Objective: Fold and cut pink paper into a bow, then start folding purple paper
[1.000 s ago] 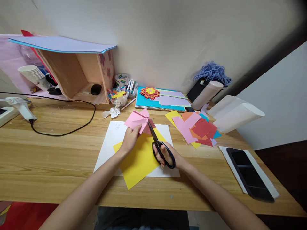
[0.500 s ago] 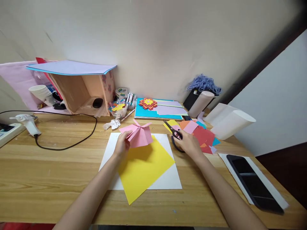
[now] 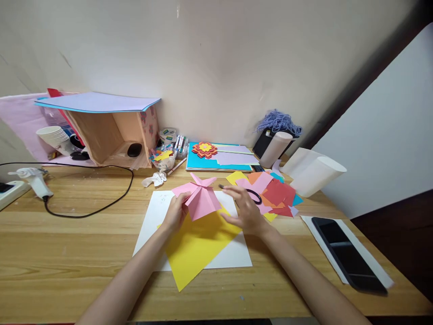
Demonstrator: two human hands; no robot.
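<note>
My left hand [image 3: 176, 211] pinches a folded pink paper piece [image 3: 203, 201] by its left side. The pink piece has flared panels and strips sticking up at its top, above a yellow sheet [image 3: 196, 248]. To its right is my right hand [image 3: 246, 207], thumb and fingers spread toward the pink paper. Black-handled scissors [image 3: 254, 196] lie along the back of this hand's fingers, a dark tip showing beyond them. Most of the scissors is hidden, but they appear to be still held. Beneath the yellow sheet is a white sheet [image 3: 149, 230].
Coloured paper scraps [image 3: 280, 195] lie right of the hands, near white paper rolls [image 3: 318, 174]. A phone [image 3: 348, 255] rests at the right. Behind are a layered paper flower [image 3: 204, 149] and a cardboard box [image 3: 101, 131]. A glue gun [image 3: 35, 180] with a cord is at left.
My right hand has moved left toward the pink paper, its thumb and fingers opening out. The scissors have turned flatter and shifted left. The pink paper has swung slightly in my left hand.
</note>
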